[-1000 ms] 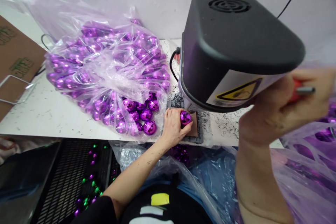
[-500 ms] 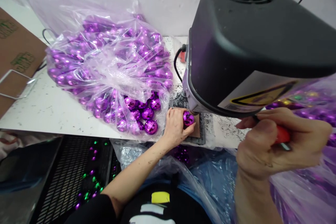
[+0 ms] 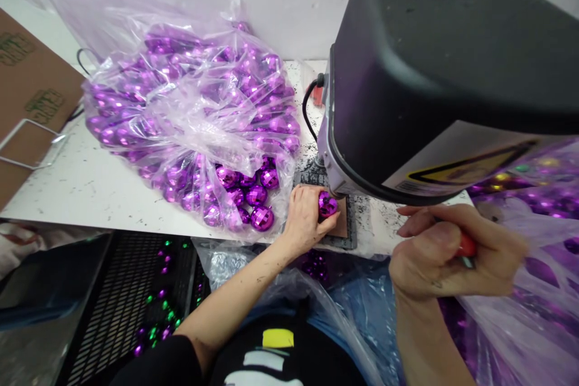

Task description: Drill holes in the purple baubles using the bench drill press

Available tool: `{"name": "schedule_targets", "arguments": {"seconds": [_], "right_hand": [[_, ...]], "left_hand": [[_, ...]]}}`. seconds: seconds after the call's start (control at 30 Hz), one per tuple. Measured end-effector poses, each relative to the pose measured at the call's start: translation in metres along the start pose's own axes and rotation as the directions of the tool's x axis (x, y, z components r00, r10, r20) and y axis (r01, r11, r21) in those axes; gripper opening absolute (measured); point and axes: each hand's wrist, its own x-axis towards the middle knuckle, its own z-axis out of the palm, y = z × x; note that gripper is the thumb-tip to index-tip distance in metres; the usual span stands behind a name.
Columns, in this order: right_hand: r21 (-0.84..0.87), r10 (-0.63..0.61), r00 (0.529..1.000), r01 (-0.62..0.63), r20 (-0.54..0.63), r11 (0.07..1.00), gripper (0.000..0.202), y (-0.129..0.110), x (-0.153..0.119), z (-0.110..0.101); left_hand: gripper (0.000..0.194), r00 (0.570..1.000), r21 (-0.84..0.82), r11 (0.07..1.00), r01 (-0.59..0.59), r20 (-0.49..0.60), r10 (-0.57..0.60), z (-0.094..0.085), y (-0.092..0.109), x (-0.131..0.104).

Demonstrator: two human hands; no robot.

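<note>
My left hand (image 3: 305,217) is closed around a shiny purple mirror-faceted ball (image 3: 327,204), holding it on a brown board (image 3: 341,217) over the machine's dark base (image 3: 352,240). Right above the ball is the lower edge of a black-housed machine (image 3: 434,84) that looks like a bench drill press; its working tip is mostly hidden. Off to the right, my right hand (image 3: 456,253) is wrapped round a red handle (image 3: 467,245) with a metal end. Whether that handle joins the machine is hidden by the fingers.
A clear plastic bag (image 3: 194,114) full of purple balls lies left of the machine, some balls spilling from its mouth. More bagged beads (image 3: 543,193) are at the right. A cardboard box (image 3: 36,90) stands far left. Below is a black mesh crate (image 3: 117,289) with bead strings.
My right hand has moved left and slightly down with the red handle, nearer the machine's front. My left hand keeps the ball in place. The view has shifted slightly.
</note>
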Motion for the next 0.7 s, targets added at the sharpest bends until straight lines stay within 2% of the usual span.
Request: {"name": "schedule_targets", "arguments": {"seconds": [0.13, 0.3, 0.47, 0.7], "right_hand": [[-0.002, -0.037, 0.999, 0.037, -0.024, 0.999, 0.024, 0.005, -0.006, -0.001], [0.027, -0.034, 0.999, 0.035, -0.022, 0.999, 0.013, 0.012, -0.013, 0.001], [0.057, -0.057, 0.997, 0.059, -0.046, 0.997, 0.010, 0.015, -0.015, 0.001], [0.013, 0.022, 0.982, -0.025, 0.189, 1.000, 0.011, 0.033, -0.037, -0.014]], "left_hand": [[0.037, 1.000, -0.014, 1.000, -0.004, -0.015, 0.003, -0.001, 0.001, 0.000], [0.036, 1.000, -0.042, 0.999, 0.004, -0.015, -0.005, -0.003, 0.002, 0.001], [0.036, 1.000, -0.029, 1.000, 0.012, -0.007, -0.012, -0.003, 0.002, 0.001], [0.037, 1.000, -0.008, 1.000, 0.015, -0.002, -0.015, -0.003, 0.003, 0.002]]}}
